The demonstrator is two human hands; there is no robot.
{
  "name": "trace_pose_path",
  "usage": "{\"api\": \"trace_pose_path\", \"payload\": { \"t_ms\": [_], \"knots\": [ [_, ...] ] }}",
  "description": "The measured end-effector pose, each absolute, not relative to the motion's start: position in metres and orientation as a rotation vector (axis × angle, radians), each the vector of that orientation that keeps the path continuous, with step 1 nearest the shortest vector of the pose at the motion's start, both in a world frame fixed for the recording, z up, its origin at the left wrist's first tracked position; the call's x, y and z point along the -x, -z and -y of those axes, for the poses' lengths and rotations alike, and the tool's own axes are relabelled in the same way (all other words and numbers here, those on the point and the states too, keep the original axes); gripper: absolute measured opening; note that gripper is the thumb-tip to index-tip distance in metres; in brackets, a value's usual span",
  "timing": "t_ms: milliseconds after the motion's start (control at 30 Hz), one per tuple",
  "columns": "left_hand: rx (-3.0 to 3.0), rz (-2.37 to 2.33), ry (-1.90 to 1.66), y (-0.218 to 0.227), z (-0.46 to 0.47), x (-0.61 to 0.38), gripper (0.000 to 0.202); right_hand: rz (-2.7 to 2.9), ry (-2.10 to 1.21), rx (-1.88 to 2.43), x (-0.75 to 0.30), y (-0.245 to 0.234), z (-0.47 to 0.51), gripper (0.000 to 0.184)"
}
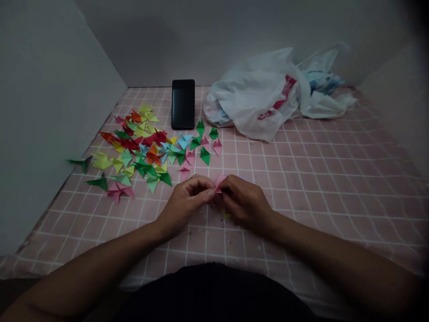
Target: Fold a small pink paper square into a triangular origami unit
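Observation:
My left hand [187,199] and my right hand [244,201] meet over the pink checked cloth [318,179], both pinched on one small pink folded paper piece [219,181]. Only its top corner shows between my fingertips; the remainder is hidden by my fingers. A small yellow scrap [226,215] peeks out under my right hand. A spread of several folded paper triangles [144,147] in red, green, yellow, blue and pink lies to the left and beyond my hands.
A black phone [183,103] stands upright at the back against the wall. White plastic bags [268,100] are heaped at the back right. Grey walls close in on the left, back and right.

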State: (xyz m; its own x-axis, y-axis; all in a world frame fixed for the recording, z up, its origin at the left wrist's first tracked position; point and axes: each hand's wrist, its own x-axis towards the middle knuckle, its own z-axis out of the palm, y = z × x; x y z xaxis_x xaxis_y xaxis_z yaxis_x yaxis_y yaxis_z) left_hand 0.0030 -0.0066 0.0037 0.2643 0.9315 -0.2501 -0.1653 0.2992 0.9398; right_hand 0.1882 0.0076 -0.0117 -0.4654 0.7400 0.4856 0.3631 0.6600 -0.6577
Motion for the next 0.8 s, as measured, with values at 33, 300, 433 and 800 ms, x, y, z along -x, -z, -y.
{"api": "trace_pose_path", "payload": {
  "t_ms": [33, 300, 433, 800],
  "knots": [
    [-0.971, -1.01, -0.926, -0.004, 0.007, -0.003, 0.018, 2.085, -0.613, 0.853, -0.188, 0.012, -0.008, 0.014],
    [-0.888, -0.981, -0.949, 0.001, 0.007, -0.003, 0.02, 2.027, -0.734, 0.853, -0.19, 0.008, -0.008, 0.008],
    [-0.862, -0.954, -0.968, 0.002, 0.007, -0.003, 0.019, 2.006, -0.792, 0.837, -0.193, 0.0, -0.01, 0.003],
    [-1.576, -1.159, -1.106, -0.005, 0.005, -0.002, 0.006, 1.965, -0.841, 0.842, -0.191, -0.002, -0.009, 0.003]
  ]
}}
